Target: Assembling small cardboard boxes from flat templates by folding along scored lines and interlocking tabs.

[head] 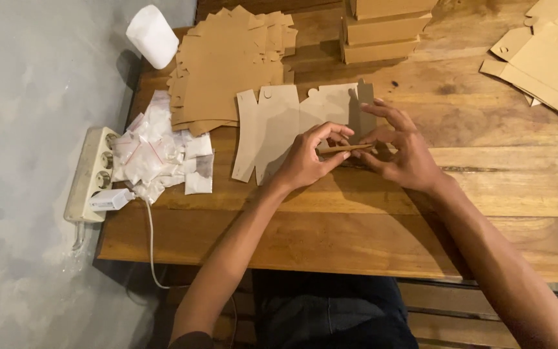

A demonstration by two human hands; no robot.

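Together, both hands (356, 152) pinch the flat cardboard cutout's (292, 126) folded edge.

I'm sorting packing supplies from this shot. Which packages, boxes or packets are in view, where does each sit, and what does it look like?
Flat box blank: table centre, pale brown die-cut card; left hand and right hand fold its right edge.
Stack of blanks: behind it, brown card.
Folded boxes: top centre, stacked, brown.
More flat card: top right, brown.
Small bags: table's left edge, white and clear, heaped.
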